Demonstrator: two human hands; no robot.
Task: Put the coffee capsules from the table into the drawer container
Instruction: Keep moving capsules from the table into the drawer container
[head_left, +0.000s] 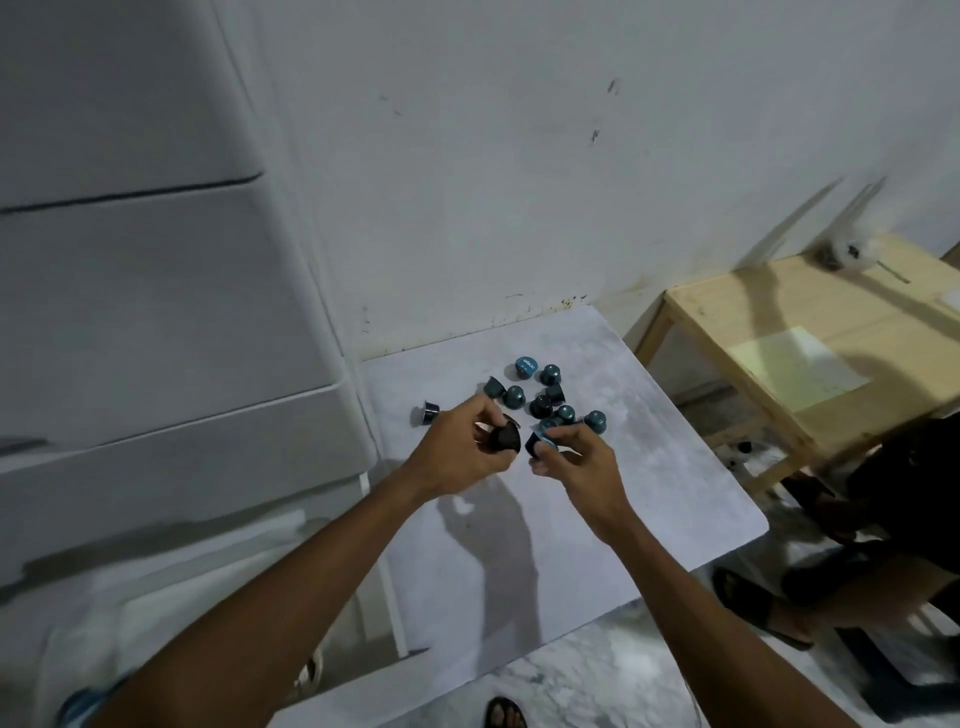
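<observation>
Hands over the table (649, 467); left hand (462, 457) grips a dark capsule (141, 440); right hand (576, 457) pinches a teal capsule (543, 439).

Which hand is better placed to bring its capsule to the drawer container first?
Probably left. The left hand already holds a dark capsule and is nearer the white drawer unit; the right hand is farther.

Your forearms are bare, with no sleeves, watch or rings visible. Your left hand (457, 447) and right hand (576, 457) are ungloved.
</observation>
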